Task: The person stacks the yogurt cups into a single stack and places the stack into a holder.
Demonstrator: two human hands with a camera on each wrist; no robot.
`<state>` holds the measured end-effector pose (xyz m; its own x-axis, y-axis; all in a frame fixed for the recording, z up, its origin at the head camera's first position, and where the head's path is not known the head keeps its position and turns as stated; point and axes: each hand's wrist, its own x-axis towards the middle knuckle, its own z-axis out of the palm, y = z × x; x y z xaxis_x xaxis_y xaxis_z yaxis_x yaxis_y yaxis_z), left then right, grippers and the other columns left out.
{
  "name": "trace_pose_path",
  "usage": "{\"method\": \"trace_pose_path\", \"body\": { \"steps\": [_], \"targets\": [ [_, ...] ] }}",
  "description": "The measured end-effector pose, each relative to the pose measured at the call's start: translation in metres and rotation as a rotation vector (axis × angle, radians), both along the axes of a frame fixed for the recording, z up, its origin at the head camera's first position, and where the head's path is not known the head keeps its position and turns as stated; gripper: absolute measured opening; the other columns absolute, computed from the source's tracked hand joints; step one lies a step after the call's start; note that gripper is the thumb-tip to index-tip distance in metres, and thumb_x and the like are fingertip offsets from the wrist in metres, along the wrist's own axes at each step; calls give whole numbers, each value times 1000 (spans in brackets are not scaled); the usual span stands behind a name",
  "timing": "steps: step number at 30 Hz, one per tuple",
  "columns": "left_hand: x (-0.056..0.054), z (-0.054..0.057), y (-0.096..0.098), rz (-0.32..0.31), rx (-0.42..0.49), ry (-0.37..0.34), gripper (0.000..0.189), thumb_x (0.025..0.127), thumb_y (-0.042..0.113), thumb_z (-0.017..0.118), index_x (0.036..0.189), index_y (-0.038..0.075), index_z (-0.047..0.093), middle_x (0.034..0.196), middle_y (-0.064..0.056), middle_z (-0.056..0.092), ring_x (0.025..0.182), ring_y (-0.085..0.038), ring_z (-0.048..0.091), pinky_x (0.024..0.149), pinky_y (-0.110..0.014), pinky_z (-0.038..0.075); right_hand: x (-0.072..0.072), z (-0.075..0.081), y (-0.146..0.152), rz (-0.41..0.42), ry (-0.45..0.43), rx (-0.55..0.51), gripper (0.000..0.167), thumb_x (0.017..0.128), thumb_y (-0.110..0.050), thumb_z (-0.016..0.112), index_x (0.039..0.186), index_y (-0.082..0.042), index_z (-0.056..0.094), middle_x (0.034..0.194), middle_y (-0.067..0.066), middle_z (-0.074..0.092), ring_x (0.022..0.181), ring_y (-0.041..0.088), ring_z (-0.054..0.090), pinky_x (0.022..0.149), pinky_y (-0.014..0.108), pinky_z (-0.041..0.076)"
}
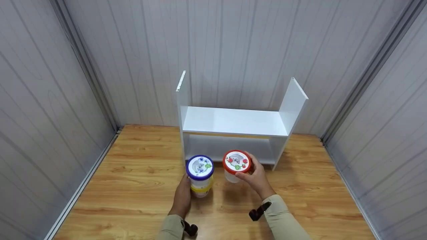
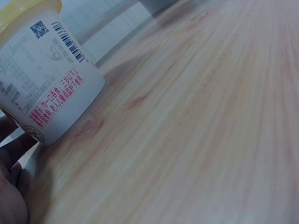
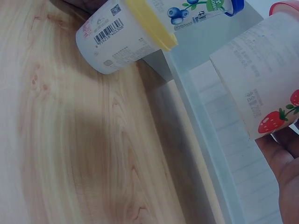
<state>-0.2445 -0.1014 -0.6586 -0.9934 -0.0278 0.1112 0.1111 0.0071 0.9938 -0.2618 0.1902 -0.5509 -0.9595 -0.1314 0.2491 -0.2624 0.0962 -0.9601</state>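
Left hand (image 1: 181, 196) at yellow-lidded cup (image 3: 119, 41), grip I can't tell | blue-lidded cup (image 1: 200, 169) stacked on it, seven o'clock from shelf (image 1: 233, 121): a bump could topple both | red-lidded cup (image 1: 236, 162), six o'clock, clamped in my right hand (image 1: 258, 178): thumb slip could drop it

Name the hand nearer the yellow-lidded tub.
Left. The left hand grips the yellow-lidded tub from its left side; the right hand is across a gap to its right, holding the red-lidded strawberry tub.
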Motion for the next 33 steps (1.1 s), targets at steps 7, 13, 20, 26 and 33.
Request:
{"method": "trace_pose_path", "body": {
  "steps": [7, 13, 20, 26, 33],
  "targets": [
    [-1, 2, 0, 0, -7, -33, 60, 106, 59, 26, 159, 32, 32, 161, 3, 36, 152, -23, 24, 124, -51, 13, 1, 9, -1, -11, -33, -6, 92, 76, -7, 89, 154, -11, 40, 142, 13, 53, 125, 25, 55, 95, 26, 53],
    [-1, 1, 0, 16, -45, -50, 61, 106, 59, 26, 159, 31, 31, 162, 1, 35, 152, -25, 25, 124, -53, 14, 0, 13, -1, -11, -30, -1, 92, 77, -7, 89, 154, -10, 40, 142, 15, 53, 124, 27, 54, 94, 25, 53],
    [0, 0, -1, 25, -71, -64, 63, 103, 66, 25, 158, 36, 33, 161, 5, 36, 151, -23, 26, 123, -52, 16, -2, 18, -2, -28, -12, 47, 90, 77, -16, 90, 153, -12, 42, 144, 11, 53, 127, 25, 53, 99, 27, 51],
    [-1, 0, -1, 10, -41, -39, 63, 106, 61, 24, 160, 30, 31, 161, 0, 37, 151, -26, 26, 123, -54, 15, -4, 23, -3, 16, 41, 45, 91, 78, -18, 89, 155, -12, 39, 141, 11, 54, 124, 26, 56, 96, 29, 53],
    [0, 1, 0, 8, -9, -56, 63, 105, 62, 25, 159, 30, 32, 161, 0, 37, 151, -25, 26, 123, -53, 15, -6, 30, -7, 42, 58, 23, 91, 79, -19, 89, 154, -11, 39, 140, 11, 55, 122, 25, 57, 94, 28, 54]
  ]
}}
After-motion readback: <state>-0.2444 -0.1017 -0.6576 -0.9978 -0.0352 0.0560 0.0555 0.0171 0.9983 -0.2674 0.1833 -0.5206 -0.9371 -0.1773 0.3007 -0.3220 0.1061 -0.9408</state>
